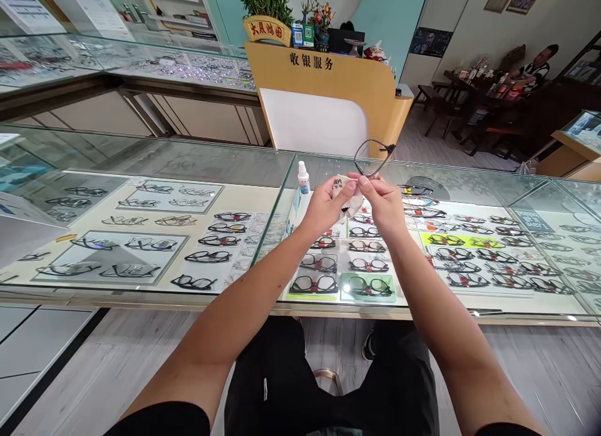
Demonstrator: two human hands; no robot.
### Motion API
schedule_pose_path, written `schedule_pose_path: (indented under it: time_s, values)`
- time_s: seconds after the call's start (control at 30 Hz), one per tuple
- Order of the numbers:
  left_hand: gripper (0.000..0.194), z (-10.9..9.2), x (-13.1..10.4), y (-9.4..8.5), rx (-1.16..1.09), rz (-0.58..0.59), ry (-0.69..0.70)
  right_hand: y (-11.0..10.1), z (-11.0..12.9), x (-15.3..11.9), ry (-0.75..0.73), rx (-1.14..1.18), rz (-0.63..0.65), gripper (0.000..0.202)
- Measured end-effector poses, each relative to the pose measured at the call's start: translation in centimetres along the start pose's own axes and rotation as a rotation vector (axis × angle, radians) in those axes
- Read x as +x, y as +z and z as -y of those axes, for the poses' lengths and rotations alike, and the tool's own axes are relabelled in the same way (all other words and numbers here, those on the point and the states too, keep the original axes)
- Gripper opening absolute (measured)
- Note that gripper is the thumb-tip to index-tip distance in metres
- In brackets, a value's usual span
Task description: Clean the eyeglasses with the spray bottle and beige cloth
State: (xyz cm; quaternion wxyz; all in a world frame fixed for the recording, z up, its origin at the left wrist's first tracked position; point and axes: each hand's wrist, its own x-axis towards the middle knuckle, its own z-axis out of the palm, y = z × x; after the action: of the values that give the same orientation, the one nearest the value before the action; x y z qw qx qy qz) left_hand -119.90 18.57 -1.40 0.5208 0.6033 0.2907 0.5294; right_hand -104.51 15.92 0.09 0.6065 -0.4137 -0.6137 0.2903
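Note:
My left hand [326, 204] is closed on a pale cloth [353, 204] with dark printing, above the glass counter. Beside it, my right hand [382, 204] pinches a pair of dark-rimmed glasses [370, 158], whose visible lens points up and away from me. The fingertips of both hands nearly meet at the cloth, and part of the glasses is hidden behind them. A small white spray bottle [303, 178] with a blue label stands upright on the counter, just left of my left hand.
Under the glass counter top [225, 166] lie many spectacle frames in rows. Beyond it stands a wooden cashier desk [328, 72] with plants and a monitor. A person [535, 69] sits at a dark table at the back right. A white sheet [23, 226] juts in at the left.

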Motion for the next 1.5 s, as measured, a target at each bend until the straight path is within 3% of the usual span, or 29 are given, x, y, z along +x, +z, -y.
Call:
schedule_pose_path:
  time_s: [0.27, 0.57, 0.67, 0.8, 0.93, 1.07, 1.2, 1.3, 1.5]
  values:
    - [0.061, 0.5, 0.2, -0.3, -0.064, 0.004, -0.075, -0.4, -0.3, 0.2, 0.026, -0.038, -0.048, 0.051]
    - [0.06, -0.5, 0.1, -1.0, -0.246, 0.263, -0.221, -0.8, -1.0, 0.5, 0.06, 0.013, -0.088, 0.051]
    - [0.062, -0.2, -0.1, -0.5, -0.252, 0.218, -0.212, -0.5, -0.9, 0.3, 0.054, 0.046, -0.065, 0.046]
    - [0.062, 0.3, 0.0, 0.1, -0.259, 0.071, -0.171, 0.5, -0.2, -0.3, 0.04, 0.049, -0.023, 0.045]
    - [0.063, 0.6, 0.3, 0.3, -0.261, -0.013, -0.14, 0.9, 0.1, -0.6, 0.028, -0.02, -0.066, 0.05]
    - [0.059, 0.6, 0.5, 0.0, -0.28, 0.026, -0.18, 0.5, -0.3, -0.4, 0.052, -0.035, -0.12, 0.052]
    - [0.058, 0.3, 0.5, -0.7, -0.383, 0.157, -0.304, 0.0, -0.8, -0.1, 0.059, 0.003, -0.146, 0.049]
    - [0.058, -0.1, 0.4, -0.9, -0.404, 0.237, -0.311, 0.0, -0.8, -0.1, 0.063, -0.029, -0.14, 0.053]
    - [0.065, -0.1, 0.0, 0.2, -0.384, 0.137, -0.241, 0.3, 0.6, -0.5, 0.017, -0.084, -0.092, 0.054]
